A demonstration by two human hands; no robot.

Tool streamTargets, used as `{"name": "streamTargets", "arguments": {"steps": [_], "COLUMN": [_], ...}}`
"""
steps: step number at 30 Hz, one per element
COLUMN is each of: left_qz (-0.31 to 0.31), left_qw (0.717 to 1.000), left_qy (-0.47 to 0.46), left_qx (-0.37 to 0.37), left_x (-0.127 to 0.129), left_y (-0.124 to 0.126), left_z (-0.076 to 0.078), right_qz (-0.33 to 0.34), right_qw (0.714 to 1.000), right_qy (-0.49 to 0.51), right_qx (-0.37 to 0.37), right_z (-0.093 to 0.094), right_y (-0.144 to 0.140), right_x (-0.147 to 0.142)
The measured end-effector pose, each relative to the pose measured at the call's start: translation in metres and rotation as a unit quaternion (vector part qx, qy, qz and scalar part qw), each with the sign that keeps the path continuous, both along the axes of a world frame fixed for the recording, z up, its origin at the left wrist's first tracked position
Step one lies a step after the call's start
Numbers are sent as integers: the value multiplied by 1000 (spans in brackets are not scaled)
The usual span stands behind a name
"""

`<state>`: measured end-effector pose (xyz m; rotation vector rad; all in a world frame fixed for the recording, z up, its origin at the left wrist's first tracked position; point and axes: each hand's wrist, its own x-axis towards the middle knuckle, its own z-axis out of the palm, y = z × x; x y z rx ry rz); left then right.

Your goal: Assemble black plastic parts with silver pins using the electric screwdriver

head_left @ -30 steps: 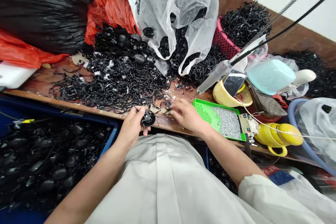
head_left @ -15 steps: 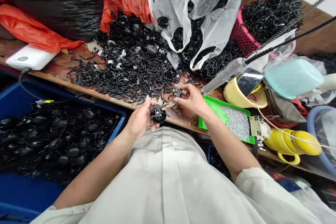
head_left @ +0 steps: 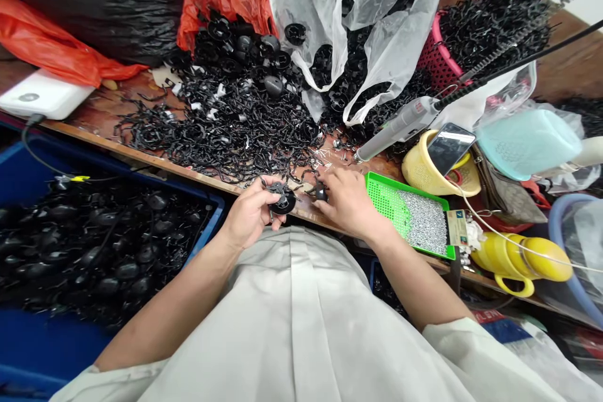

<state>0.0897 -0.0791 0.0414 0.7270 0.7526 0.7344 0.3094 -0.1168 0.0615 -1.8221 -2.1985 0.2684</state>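
While our left hand (head_left: 247,217) closes around a round black part (head_left: 282,201) just over the table edge (head_left: 141,157), our right hand (head_left: 346,204) pinches a small black piece (head_left: 321,192) beside the green tray (head_left: 384,204).

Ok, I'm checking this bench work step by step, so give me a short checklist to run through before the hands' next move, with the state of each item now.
1. Left hand grips the round black part: ok, fingers closed around it.
2. Right hand has the small black piece: ok, pinched at the fingertips.
3. The two pieces are joined: not ok, a gap shows between them.
4. Small piece turned the right way: cannot tell, too small.
5. Green tray of small metal bits within reach: ok, beside the right hand.
6. Loose black strips near the left hand: ok, piled just behind it.
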Motion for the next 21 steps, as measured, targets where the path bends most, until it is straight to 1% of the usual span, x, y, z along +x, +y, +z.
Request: {"name": "streamTargets", "arguments": {"steps": [1, 3, 6, 8, 11, 13, 18, 19, 21], "left_qz": [4, 8, 15, 18, 15, 9, -17, -23, -29], "left_qw": [1000, 1000, 1000, 1000, 1000, 999, 998, 997, 997], "left_qy": [5, 7, 5, 6, 20, 37, 60, 62, 66], "left_qx": [0, 1, 3, 5, 9, 12, 24, 26, 28], "left_x": [0, 3, 7, 9, 10, 11, 11, 11, 11], "left_y": [0, 0, 0, -1, -3, -5, -6, -6, -6], "left_z": [0, 0, 0, 1, 2, 3, 3, 3, 2], "right_qz": [1, -6, -13, -6, -23, -33, -1, 8, 24], "right_qw": [1000, 1000, 995, 986, 980, 978, 974, 975, 982], "right_qy": [-27, -21, 85, 150, 185, 197, 219, 212, 183], "right_qx": [-5, 12, 56, 67, 74, 56, -54, -60, -41], "right_z": [-6, -12, -12, -9, -7, -5, 9, 12, 14], "right_y": [-1, -4, -9, -11, -11, -9, -1, 0, 0], "right_x": [1, -2, -16, -28, -42, -44, -36, -34, -33]}}
